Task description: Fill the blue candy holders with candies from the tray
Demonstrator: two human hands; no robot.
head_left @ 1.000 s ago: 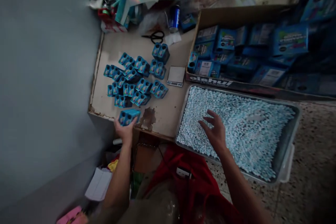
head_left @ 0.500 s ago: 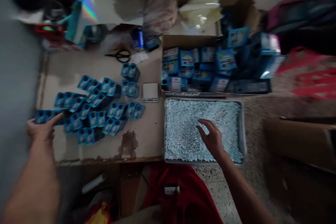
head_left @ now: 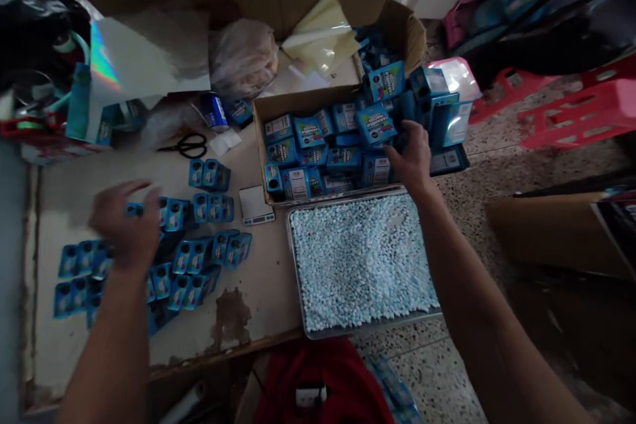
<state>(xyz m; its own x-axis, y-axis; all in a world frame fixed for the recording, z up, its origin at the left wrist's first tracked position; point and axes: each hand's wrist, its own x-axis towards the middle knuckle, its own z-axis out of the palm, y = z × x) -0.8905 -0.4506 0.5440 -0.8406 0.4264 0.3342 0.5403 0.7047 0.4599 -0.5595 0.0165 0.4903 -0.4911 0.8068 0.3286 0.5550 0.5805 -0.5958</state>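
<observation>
My left hand [head_left: 126, 222], blurred by motion, is above the small blue boxes [head_left: 189, 257] standing in groups on the table, its thumb and fingers apart with nothing seen in them. My right hand [head_left: 416, 156] reaches into the blue packets piled in the cardboard carton [head_left: 258, 126]. Its thumb and fingers are spread at the pile's right part; the fingertips are partly hidden among the packets. Below that arm lies a metal tray [head_left: 297, 278] full of small pale blue and white pellets [head_left: 358, 265].
A small digital scale [head_left: 257, 204] stands between the standing boxes and the carton. Behind are black scissors [head_left: 186, 146], a blue can [head_left: 214, 112] and a clear plastic bag [head_left: 243, 59]. A red plastic item [head_left: 586, 116] is to the right, above the speckled floor.
My left hand has left the row of boxes at the far left and moved right and up. My right hand has gone from above the pellets to the carton. The view has turned right.
</observation>
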